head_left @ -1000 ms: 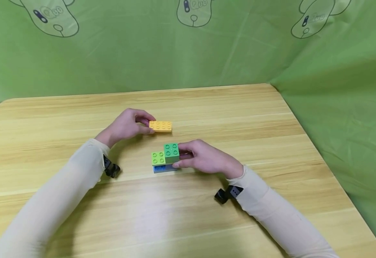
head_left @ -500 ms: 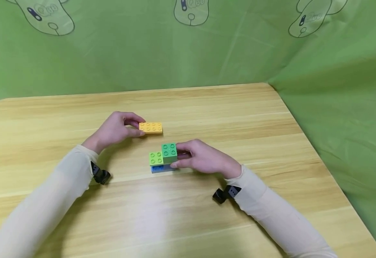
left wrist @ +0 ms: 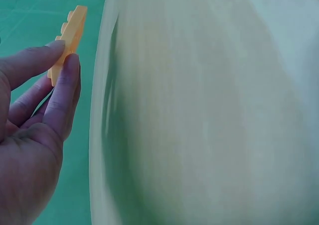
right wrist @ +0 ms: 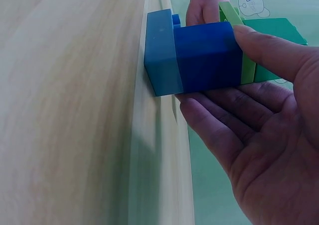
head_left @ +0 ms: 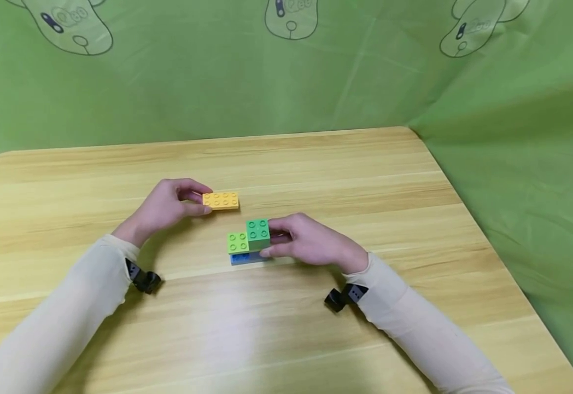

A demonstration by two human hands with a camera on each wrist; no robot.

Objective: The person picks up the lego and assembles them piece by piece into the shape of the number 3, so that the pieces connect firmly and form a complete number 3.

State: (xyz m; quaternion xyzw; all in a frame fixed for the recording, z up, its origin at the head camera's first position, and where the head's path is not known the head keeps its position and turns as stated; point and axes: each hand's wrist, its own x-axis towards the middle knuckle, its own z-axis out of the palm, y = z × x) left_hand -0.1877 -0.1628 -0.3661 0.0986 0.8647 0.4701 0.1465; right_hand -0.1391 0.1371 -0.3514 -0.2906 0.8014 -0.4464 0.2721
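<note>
Now left hand [head_left: 165,205] pinches flat orange brick [head_left: 221,200] by short end, thumb and fingers, brick held just above desk [head_left: 365,180]. Right hand [head_left: 311,243] grips stacked bricks [head_left: 248,241] at right side: dark green and lime on blue, standing on desk. I judge bricks light, rigid, smooth-sided; best held across plain side faces, studs left free.

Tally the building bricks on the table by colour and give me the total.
Orange brick, pinched by the left hand: 1
Light green brick: 1
Dark green brick: 1
Blue bricks, under the green ones and held by the right hand: 2
Total: 5 bricks
</note>
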